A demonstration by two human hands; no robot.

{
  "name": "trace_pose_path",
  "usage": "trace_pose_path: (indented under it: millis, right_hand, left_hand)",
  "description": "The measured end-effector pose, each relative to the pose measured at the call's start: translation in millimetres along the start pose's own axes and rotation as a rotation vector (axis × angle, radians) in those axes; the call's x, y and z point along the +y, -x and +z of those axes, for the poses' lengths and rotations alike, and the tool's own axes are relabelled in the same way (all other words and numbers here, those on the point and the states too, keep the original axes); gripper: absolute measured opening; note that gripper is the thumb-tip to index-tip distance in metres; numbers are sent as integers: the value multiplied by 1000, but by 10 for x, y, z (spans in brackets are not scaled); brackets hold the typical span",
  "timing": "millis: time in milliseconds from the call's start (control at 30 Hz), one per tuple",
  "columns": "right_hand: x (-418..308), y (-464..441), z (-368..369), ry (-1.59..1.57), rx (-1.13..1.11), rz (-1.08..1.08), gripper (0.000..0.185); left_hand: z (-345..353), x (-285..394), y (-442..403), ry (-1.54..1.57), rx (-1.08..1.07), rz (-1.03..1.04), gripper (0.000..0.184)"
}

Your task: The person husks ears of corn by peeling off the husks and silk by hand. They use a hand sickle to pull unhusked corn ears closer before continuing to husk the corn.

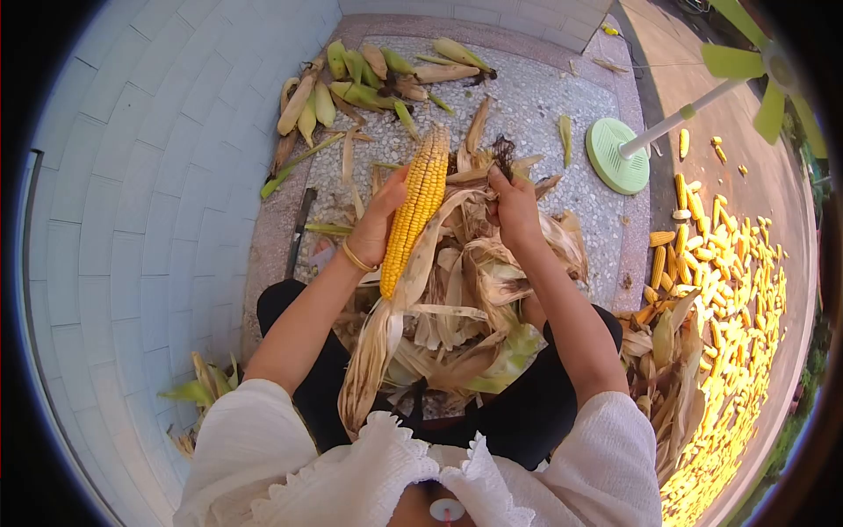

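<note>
My left hand (pixel 379 220) is wrapped round a bare yellow ear of corn (pixel 416 211), which stands tilted with its tip away from me. Dry husks (pixel 373 356) hang from its lower end toward my lap. To the right, my right hand (pixel 516 209) is closed, with thumb and fingers together at dark corn silk and a strip of husk (pixel 502 156). Beneath both hands, between my knees, lies a heap of pale, loose husks (pixel 448 299).
Unhusked ears (pixel 356 83) lie at the back left, by a tiled wall (pixel 140 220). A green fan base (pixel 618 156) stands at the right on the speckled floor (pixel 536 97). Many bare ears (pixel 729 325) are spread beyond, beside more husks (pixel 663 369).
</note>
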State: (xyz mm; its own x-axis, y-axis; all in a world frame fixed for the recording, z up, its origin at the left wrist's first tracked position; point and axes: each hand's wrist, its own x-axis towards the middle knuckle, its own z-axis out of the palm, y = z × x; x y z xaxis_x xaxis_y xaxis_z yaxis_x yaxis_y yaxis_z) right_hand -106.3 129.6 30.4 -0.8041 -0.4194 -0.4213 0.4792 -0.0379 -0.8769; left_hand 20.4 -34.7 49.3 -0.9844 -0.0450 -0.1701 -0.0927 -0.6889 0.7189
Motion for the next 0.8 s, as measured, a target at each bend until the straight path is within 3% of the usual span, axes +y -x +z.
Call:
trace_pose_path:
  millis: [33, 100, 133, 233, 267, 300, 367, 433, 500, 600, 633, 733, 800]
  right_hand:
    - [-95, 78, 66, 2, -6, -4, 27]
    - [-222, 237, 213, -9, -21, -89, 30]
    - [-203, 292, 257, 62, -21, -84, 29]
    - [-168, 283, 297, 49, -112, -207, 28]
    - [-241, 325, 268, 97, -79, -169, 28]
    - [-211, 270, 218, 96, -85, -171, 28]
    - [-64, 43, -23, 45, 65, -176, 25]
    - [-56, -260, -636, -238, 234, -67, 22]
    - [79, -412, -1157, -89, 290, 32, 22]
    - [341, -388, -1237, -42, 139, 302, 29]
    - [129, -256, -1148, 84, 58, 351, 35]
    - [-188, -274, -975, 309, 150, 238, 42]
    - [-121, -393, -846, 806, 235, -245, 47]
  left_hand:
    - [-47, -53, -33, -1, 1, 7, 77]
    - [-97, -164, -101, -432, 80, 193, 75]
    - [-107, -200, -74, -392, 64, 37, 75]
    - [-98, -239, -5, -491, 154, 52, 68]
    - [-92, -184, 15, -544, 221, 95, 52]
    - [-123, -141, -3, -546, 225, 99, 52]
    - [-251, 12, -84, -271, 239, 355, 40]
    - [-597, 315, -27, -47, 329, 436, 42]
    - [-966, 634, 55, 251, 407, 528, 37]
    - [-1083, 633, 189, 117, 416, 518, 35]
    - [-1101, 581, 284, 115, 444, 495, 35]
    - [-948, 643, 242, 1, 536, 605, 26]
    - [-881, 613, 212, -52, 540, 621, 25]
